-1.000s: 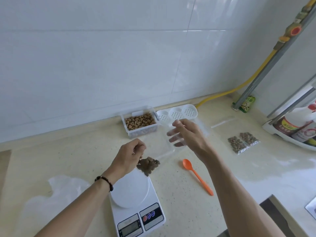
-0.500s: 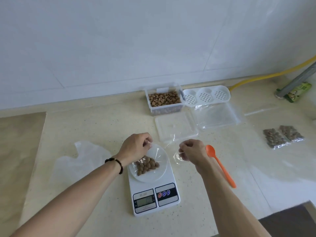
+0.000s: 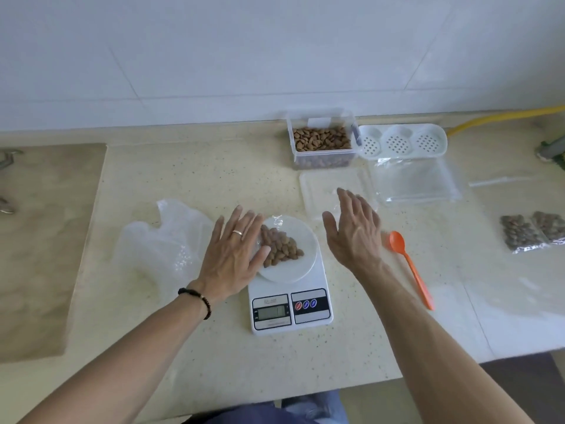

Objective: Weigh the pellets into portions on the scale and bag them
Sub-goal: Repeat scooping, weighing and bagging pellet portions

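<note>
Pellets in clear bag on scale pan, centre of desk, prob. for weight check. Left hand flat, fingers straight, over bag's left edge; right hand spread, holding nothing, hovering just right of scale. Vs 0.5 s ago: both pinched bag, now let go.

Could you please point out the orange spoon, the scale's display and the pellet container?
orange spoon (image 3: 397, 242): head view, on its bowl.
scale's display (image 3: 271, 312): head view, middle of the screen.
pellet container (image 3: 321, 139): head view, on the pellets inside.
</note>
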Motion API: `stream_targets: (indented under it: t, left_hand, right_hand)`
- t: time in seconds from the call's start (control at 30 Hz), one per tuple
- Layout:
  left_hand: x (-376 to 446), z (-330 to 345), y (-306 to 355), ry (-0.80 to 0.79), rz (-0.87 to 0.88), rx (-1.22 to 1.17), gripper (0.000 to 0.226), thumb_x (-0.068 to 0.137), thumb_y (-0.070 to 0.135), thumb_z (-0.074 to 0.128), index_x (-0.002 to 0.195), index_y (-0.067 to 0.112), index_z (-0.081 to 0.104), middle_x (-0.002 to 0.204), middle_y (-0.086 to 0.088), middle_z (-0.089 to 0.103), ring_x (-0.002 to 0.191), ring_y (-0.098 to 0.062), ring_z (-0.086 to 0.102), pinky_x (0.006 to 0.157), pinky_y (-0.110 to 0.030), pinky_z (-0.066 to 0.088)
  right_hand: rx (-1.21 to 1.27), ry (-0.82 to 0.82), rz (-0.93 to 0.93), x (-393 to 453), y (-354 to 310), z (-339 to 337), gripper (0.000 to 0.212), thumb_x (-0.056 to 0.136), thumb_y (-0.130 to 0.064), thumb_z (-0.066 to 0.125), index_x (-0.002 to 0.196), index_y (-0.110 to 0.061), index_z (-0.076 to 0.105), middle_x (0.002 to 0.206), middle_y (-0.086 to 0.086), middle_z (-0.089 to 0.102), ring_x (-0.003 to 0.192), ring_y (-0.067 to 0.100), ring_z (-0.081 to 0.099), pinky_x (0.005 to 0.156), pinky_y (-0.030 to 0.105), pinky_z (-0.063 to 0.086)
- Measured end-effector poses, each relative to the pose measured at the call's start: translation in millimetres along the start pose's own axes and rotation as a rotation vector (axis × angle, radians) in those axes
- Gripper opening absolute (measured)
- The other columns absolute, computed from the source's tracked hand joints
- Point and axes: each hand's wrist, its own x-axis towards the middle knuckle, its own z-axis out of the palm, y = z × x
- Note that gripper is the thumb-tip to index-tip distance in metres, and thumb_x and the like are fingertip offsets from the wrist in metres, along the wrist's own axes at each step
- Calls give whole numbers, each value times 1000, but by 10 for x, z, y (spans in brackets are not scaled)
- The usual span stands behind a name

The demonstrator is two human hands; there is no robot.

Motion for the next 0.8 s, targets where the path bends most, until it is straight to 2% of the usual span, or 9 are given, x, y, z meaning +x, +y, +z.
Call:
stream_targets:
  t: [0.1, 0.17, 0.27, 0.4, 0.6, 0.8]
  left_hand:
    - [-164, 63, -39, -22, -8, 43, 67, 100, 55, 14, 152, 14, 21, 155, -12, 30, 148, -31, 14, 117, -56, 16]
    - [-234, 101, -55, -23, -19, 49, 67, 100, 57, 14, 153, 15, 14, 157, -12, 27, 148, -30, 11, 117, -57, 13]
    - [-298, 136, -51, -13, -27, 60, 68, 99, 58, 14, 152, 17, 4, 158, -10, 23, 149, -29, 8, 118, -55, 8]
    - [-318, 137, -33, -16, -30, 69, 70, 99, 59, 11, 153, 15, 10, 158, -10, 23, 149, -29, 8, 118, -55, 8]
    - [-271, 110, 1, -11, -25, 47, 71, 98, 59, 11, 153, 15, 16, 159, -11, 23, 149, -29, 7, 118, -56, 10]
    - [-122, 66, 74, -12, 4, 49, 71, 98, 59, 12, 152, 13, 19, 158, -12, 25, 149, -30, 10, 118, -57, 12]
  right_hand:
    - [-107, -97, -82, -62, -66, 67, 62, 101, -49, 22, 156, -21, 17, 164, 4, 19, 151, 26, 10, 120, 48, 8]
    - [-160, -124, -124, -102, -101, 94, 67, 97, -52, 14, 157, -22, 15, 165, 3, 14, 152, 25, 6, 120, 49, 3]
    - [-197, -148, -140, -128, -125, 134, 62, 102, -50, 17, 157, -22, 12, 165, 2, 10, 152, 24, 2, 121, 49, 0]
    - [-206, -162, -137, -141, -155, 155, 61, 103, -49, 21, 157, -22, 10, 166, 3, 8, 152, 24, 1, 121, 49, -1]
    - [-202, -149, -130, -137, -158, 161, 70, 95, -55, 10, 157, -22, 13, 165, 4, 9, 152, 25, 3, 121, 50, 1]
    - [-170, -149, -101, -121, -114, 105, 61, 103, -48, 24, 157, -21, 12, 165, 4, 8, 152, 25, 3, 121, 48, 1]
